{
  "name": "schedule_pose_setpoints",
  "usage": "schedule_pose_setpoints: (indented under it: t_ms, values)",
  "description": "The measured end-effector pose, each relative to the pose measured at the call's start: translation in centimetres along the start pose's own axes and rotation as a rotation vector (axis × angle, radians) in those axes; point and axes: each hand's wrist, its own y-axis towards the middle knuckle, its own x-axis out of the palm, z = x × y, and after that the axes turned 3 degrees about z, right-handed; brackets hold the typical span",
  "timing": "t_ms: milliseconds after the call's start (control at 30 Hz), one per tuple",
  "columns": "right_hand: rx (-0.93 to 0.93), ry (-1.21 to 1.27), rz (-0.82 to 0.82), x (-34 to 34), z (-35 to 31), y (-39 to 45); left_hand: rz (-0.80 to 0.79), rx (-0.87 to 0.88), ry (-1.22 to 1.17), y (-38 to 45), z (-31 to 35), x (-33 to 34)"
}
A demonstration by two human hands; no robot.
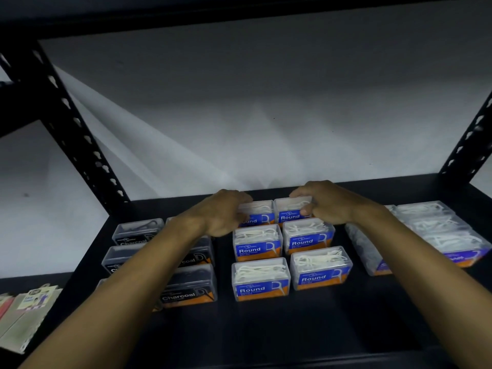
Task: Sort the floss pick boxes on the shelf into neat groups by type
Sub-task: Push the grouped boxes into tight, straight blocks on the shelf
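Several clear floss pick boxes with blue "Round" labels stand in two columns mid-shelf. My left hand (226, 213) grips the back-left Round box (259, 213). My right hand (323, 202) grips the back-right Round box (291, 210), thumb on its front. The two boxes touch side by side. Black "Charcoal" boxes (186, 288) stand in a group to the left, partly hidden by my left forearm. A third group of clear boxes with purple labels (447, 235) lies at the right, partly behind my right forearm.
The black shelf board (266, 328) has bare room in front of the boxes. Black perforated uprights (80, 134) rise at back left and back right (468, 139). Flat carded packets (29, 310) lie on a lower level at far left.
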Motion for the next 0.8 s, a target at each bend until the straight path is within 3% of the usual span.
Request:
schedule_pose_setpoints:
  t_ms: [200, 267, 367, 467, 567, 800]
  values:
    - [0.022, 0.001, -0.02, 0.0, 0.3, 0.1, 0.001, -0.019, 0.067, -0.3, 0.2, -0.2]
    - [0.022, 0.001, -0.005, -0.2, 0.5, -0.1, 0.075, 0.003, 0.144, -0.8, 0.4, -0.5]
    - [-0.097, -0.112, 0.169, -0.4, 0.7, -1.5, 0.216, 0.105, 0.218, -2.8, 1.3, -0.8]
    - [-0.231, -0.169, 0.311, -0.2, 0.2, -3.8, 0.155, 0.197, 0.312, -4.5, 2.3, -0.6]
    - [-0.247, -0.25, 0.249, 0.3, -0.1, -5.4, 0.065, 0.193, 0.45, -4.8, 2.4, -0.1]
    - [-0.201, -0.373, 0.187, 1.5, 0.1, -5.7, 0.151, 0.179, 0.535, -4.3, 2.6, 1.0]
